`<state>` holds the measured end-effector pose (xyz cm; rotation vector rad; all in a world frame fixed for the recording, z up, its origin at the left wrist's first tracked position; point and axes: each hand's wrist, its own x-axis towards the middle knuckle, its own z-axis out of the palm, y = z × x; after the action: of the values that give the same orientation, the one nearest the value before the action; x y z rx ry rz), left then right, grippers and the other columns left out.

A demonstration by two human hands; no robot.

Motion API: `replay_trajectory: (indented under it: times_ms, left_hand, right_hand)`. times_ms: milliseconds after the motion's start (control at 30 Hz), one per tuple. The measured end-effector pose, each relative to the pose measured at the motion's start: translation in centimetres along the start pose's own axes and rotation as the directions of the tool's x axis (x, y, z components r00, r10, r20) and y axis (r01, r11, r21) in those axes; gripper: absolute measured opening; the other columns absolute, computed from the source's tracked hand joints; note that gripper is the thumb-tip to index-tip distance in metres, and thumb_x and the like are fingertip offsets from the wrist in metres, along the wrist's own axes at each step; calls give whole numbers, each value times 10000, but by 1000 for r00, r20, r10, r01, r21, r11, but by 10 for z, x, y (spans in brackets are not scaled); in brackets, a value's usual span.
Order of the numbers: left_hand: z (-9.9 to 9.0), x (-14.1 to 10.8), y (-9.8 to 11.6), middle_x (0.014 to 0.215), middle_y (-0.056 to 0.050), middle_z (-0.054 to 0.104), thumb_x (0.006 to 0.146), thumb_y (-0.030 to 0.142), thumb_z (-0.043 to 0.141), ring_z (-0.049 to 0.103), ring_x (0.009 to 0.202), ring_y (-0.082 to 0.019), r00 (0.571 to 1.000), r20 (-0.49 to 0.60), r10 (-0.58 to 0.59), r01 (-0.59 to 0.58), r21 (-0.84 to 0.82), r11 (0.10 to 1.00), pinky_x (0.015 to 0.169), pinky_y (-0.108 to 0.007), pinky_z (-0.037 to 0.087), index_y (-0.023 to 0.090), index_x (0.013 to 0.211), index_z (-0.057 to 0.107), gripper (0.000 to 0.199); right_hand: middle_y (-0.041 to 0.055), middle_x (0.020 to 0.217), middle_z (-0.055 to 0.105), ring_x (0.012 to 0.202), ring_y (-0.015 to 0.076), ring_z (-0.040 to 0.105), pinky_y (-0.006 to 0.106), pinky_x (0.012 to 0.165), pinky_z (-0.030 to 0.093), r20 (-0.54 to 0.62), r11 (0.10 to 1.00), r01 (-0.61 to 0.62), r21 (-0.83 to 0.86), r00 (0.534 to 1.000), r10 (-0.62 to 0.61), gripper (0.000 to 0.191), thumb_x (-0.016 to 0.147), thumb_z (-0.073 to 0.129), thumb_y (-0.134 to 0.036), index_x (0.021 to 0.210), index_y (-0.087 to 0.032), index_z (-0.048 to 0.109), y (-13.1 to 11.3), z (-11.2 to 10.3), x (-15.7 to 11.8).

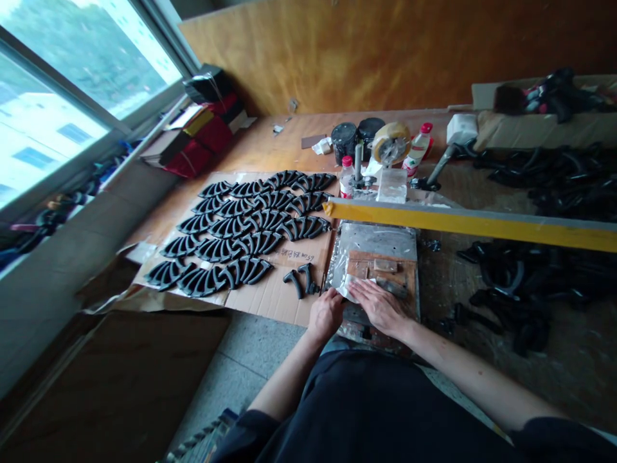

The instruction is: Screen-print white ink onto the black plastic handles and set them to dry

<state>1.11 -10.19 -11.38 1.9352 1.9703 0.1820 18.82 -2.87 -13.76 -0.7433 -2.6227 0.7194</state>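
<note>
My left hand point(326, 315) is closed at the near left edge of a metal plate point(376, 236); what its fingers hold is hidden. Beside it, my right hand point(378, 305) lies with fingers stretched out flat, pressing on a white cloth or paper point(348, 287). Under and past these fingers is a wooden board point(361, 262) with a small block point(385, 265) on it. Two black curved handle-like parts point(299, 281) lie on the cardboard sheet point(250, 305) left of my hands. Several rows of similar black parts point(231, 228) cover the sheet behind them.
A yellow-sided bar point(472, 222) crosses above the plate from the right. Behind stand bottles with red caps point(418, 149), black tubs point(344, 141) and a tape roll point(391, 143). Piles of black parts point(520, 276) lie at right. Red boxes point(193, 154) sit by the window.
</note>
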Motion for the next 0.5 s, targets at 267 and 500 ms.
replay_trajectory:
  times_ms: [267,500]
  left_hand:
    - [-3,0,0,981,-60,638,928,255,483,608,896,-174,1000,1,0,0,21,1000,773,-261,455,197,979,669,201]
    - [-1,1,-1,966,-54,626,925,259,491,608,924,-173,999,24,-21,20,32,999,799,-253,457,219,1057,671,227]
  right_hand:
    - [105,1433,502,1346,236,447,454,1154,328,18,999,-44,-27,999,44,508,920,348,-120,1395,-168,521,0,0,22]
    - [123,1244,658,1185,268,597,445,1062,425,-45,940,-164,300,981,186,361,921,429,-226,1169,-175,688,-1,-37,-15]
